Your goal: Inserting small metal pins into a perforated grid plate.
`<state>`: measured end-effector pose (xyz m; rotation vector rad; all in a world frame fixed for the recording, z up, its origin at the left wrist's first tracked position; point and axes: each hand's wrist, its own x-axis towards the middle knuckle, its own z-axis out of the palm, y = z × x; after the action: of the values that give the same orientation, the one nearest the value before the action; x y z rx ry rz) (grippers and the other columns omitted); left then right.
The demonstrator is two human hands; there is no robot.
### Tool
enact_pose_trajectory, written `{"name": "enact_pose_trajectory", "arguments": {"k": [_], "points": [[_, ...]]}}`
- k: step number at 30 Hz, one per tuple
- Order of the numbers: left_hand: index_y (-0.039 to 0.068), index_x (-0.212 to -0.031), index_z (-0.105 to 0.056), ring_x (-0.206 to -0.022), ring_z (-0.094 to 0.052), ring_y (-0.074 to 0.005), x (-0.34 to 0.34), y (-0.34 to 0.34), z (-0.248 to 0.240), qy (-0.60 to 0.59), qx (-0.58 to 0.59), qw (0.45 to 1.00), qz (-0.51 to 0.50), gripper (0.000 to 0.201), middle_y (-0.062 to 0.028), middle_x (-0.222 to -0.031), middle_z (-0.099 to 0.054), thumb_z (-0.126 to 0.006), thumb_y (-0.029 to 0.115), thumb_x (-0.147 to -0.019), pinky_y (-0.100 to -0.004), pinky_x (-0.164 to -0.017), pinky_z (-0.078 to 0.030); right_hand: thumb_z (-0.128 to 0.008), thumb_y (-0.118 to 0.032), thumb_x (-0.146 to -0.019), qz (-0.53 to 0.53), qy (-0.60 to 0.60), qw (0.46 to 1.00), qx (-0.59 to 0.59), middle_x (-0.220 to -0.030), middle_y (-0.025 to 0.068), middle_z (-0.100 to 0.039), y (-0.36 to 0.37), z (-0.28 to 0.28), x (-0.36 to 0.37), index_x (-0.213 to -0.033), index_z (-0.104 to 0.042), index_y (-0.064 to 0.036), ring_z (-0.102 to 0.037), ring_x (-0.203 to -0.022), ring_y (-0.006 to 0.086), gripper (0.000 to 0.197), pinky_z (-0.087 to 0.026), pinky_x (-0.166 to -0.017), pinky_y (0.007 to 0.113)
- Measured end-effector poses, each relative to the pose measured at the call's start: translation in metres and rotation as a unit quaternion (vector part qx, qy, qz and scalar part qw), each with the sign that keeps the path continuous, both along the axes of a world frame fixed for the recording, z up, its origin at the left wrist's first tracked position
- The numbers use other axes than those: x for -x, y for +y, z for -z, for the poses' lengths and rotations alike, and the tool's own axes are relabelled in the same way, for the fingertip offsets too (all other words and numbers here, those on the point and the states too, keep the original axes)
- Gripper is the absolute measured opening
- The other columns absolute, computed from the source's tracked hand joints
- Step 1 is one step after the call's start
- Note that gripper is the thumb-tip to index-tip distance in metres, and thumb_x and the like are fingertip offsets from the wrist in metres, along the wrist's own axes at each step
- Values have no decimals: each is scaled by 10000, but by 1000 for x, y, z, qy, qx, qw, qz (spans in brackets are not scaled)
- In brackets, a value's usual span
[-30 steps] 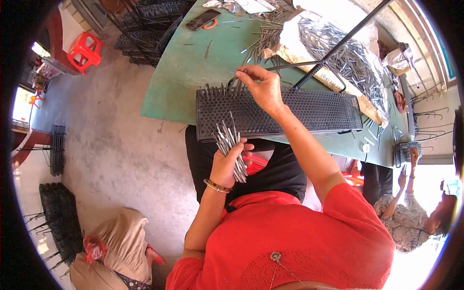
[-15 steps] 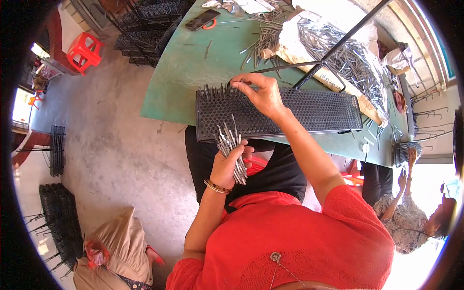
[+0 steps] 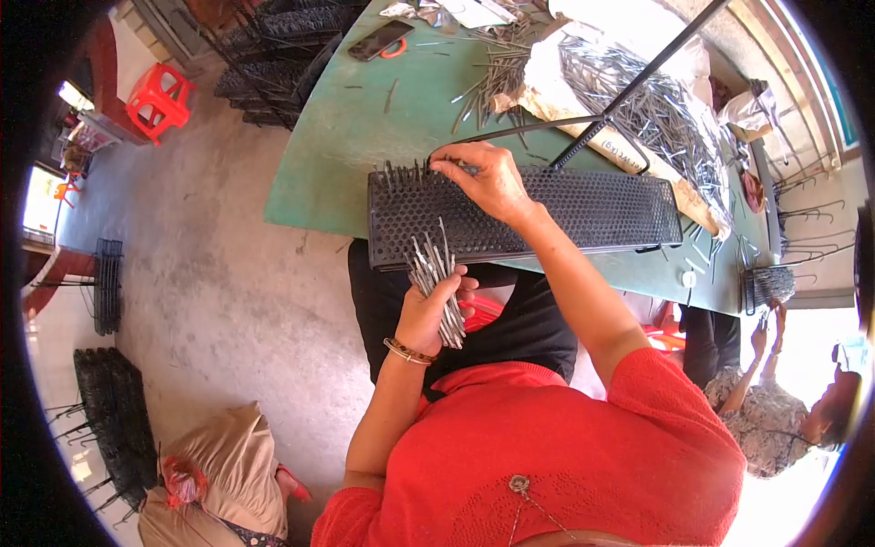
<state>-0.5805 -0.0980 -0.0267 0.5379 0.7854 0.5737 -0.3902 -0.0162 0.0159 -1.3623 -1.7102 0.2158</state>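
Note:
A long black perforated rack [image 3: 583,205] lies across the near edge of the green table and over my lap. Several thin metal rods [image 3: 401,175] stand upright in holes at its far left corner. My left hand [image 3: 437,305] is wrapped round a bundle of grey metal rods [image 3: 428,260], held just in front of the rack's left part. Over the rack's far edge, beside the standing rods, my right hand [image 3: 488,178] is pinched at the fingertips. What sits between those fingertips is too small to make out.
An opened sack [image 3: 629,87] heaped with loose metal rods lies on the green table [image 3: 328,137], with a phone [image 3: 381,41] and orange-handled scissors [image 3: 394,49]. A black bar frame [image 3: 629,91] rises behind the rack. At right, a person [image 3: 766,415] handles another rack. A red stool [image 3: 159,100] stands left.
My right hand has shifted slightly left along the rack's far edge, its fingertips lower at the standing rods. The left hand with its bundle has hardly moved.

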Motion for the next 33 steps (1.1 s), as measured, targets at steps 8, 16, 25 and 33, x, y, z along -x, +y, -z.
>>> {"name": "enact_pose_trajectory", "arguments": {"k": [8, 16, 25, 33], "points": [[11, -1086, -577, -714, -617, -131, 0, 0, 0, 1, 9, 1000, 0, 239, -87, -897, -645, -564, 145, -888, -271, -580, -537, -685, -109, -794, 15, 45, 998, 28, -881, 116, -678, 4, -1, 3, -982, -659, -26, -655, -795, 195, 207, -513, -723, 302], [4, -1109, -563, -721, -606, -127, -2, 0, -3, -11, 5, 999, 38, 270, -88, -892, -643, -562, 162, -891, -273, -600, -532, -682, -88, -790, 23, 56, 998, 1, -868, 105, -676, 7, 2, 11, -988, -645, -25, -659, -778, 191, 211, -524, -691, 299], [9, -1116, -563, -707, -611, -122, 1, 1, -1, -4, 5, 1000, 23, 276, -86, -876, -648, -562, 171, -893, -257, -589, -529, -657, -97, -798, -31, -85, 994, -59, -897, 126, -656, 6, 1, 7, -942, -649, -16, -637, -782, 284, 165, -511, -642, 338], [4, -1113, -557, -723, -621, -131, -1, 3, -4, -12, -1, 999, 33, 269, -109, -909, -655, -559, 158, -893, -272, -612, -536, -658, -98, -796, 32, 24, 999, -17, -888, 136, -646, 4, 1, 6, -929, -651, -10, -623, -774, 305, 160, -503, -683, 346]]}}
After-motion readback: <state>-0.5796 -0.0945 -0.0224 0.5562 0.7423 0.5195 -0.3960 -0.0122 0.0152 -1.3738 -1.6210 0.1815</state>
